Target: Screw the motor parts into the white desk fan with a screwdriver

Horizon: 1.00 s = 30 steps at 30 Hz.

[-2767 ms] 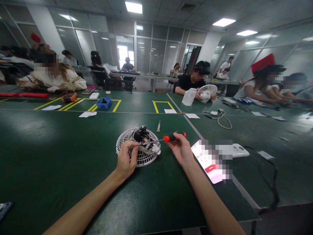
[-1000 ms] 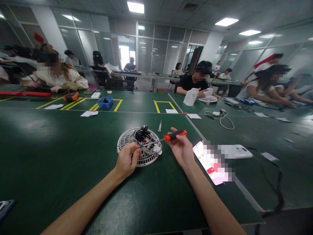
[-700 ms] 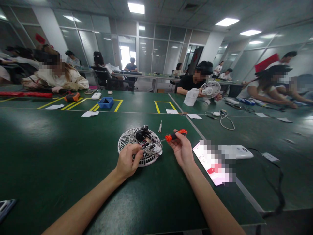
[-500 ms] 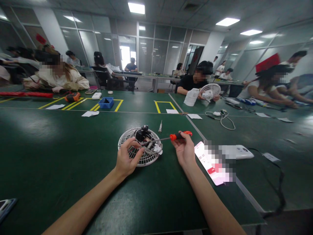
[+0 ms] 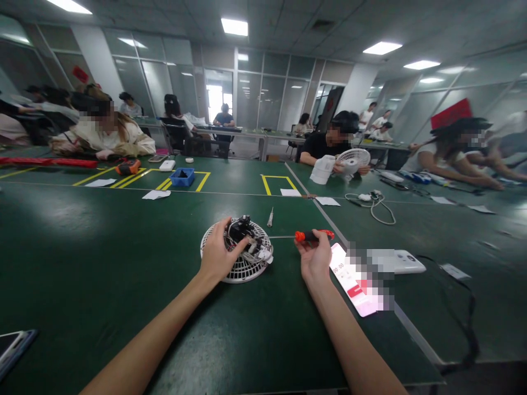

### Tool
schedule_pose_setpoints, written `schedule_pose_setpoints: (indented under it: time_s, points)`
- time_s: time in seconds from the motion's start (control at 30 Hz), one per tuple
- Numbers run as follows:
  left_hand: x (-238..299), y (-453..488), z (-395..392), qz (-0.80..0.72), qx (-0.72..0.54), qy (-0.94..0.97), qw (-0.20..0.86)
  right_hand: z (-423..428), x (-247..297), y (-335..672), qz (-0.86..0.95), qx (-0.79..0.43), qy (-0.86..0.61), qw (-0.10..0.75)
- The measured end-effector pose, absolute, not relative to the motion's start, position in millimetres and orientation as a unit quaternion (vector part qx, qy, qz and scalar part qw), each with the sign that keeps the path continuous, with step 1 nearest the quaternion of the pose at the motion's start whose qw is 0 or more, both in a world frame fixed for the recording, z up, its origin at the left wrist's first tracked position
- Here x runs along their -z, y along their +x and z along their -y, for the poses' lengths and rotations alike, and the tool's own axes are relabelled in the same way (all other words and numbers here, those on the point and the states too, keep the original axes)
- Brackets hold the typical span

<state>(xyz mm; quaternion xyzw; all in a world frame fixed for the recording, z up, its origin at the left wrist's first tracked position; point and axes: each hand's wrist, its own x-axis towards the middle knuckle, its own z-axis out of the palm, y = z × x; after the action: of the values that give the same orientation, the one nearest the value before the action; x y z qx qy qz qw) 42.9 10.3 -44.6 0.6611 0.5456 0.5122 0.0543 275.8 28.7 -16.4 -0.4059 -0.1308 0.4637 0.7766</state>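
A round white fan grille (image 5: 247, 272) lies on the green table in front of me, with a black fan motor (image 5: 237, 230) and a bundle of wires on it. My left hand (image 5: 218, 253) is closed around the near left side of the motor, thumb and fingers on either side. In my right hand (image 5: 316, 262) is a screwdriver (image 5: 305, 236) with an orange and black handle. Its thin shaft points left over the grille's right edge; where the tip ends among the parts is hard to see. A small pointed pale tool (image 5: 270, 217) lies just behind the grille.
Right of my right hand lies a lit phone (image 5: 354, 285), with a white device (image 5: 405, 261) and a cable beyond it. A blue bin (image 5: 182, 177), paper slips and yellow tape marks are farther back. Across the table, a person holds another white fan (image 5: 353, 160).
My left hand has shifted from a pinch among the wires to a grip on the motor. The screwdriver has drawn back to the right and levelled out. The view has tilted up slightly.
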Motion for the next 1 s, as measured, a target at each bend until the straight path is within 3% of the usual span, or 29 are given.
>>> schedule_pose_setpoints:
  time_s: [1.0]
  points:
    - [36.9,42.9,6.8,-0.583,-0.509,0.634,0.012,-25.9,21.1,266.0,0.139,-0.487,-0.408,0.759]
